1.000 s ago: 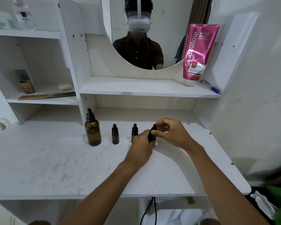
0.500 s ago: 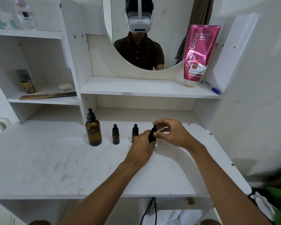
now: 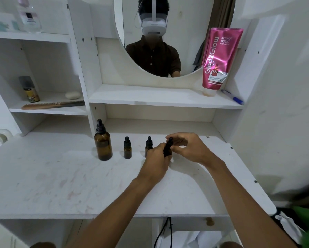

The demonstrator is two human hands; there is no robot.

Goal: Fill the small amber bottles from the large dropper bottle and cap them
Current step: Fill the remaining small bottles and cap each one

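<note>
The large amber dropper bottle (image 3: 103,144) stands capped on the white desk (image 3: 60,176), left of centre. To its right stand two small amber bottles with black dropper caps, one (image 3: 127,148) free and one (image 3: 148,145) partly behind my left hand. My left hand (image 3: 156,159) grips the body of a third small bottle (image 3: 168,148), held just above the desk. My right hand (image 3: 187,147) pinches that bottle's black dropper cap from the right. The bottle's body is mostly hidden by my fingers.
A shelf unit with an oval mirror (image 3: 168,33) rises behind the desk. A pink tube (image 3: 218,58) and a blue pen (image 3: 233,98) sit on the middle shelf. A comb (image 3: 51,105), a small can (image 3: 29,89) and soap (image 3: 72,95) lie on the left shelf.
Both hands stay on the third small bottle; my right fingers have shifted slightly around its cap. The other bottles have not moved.
</note>
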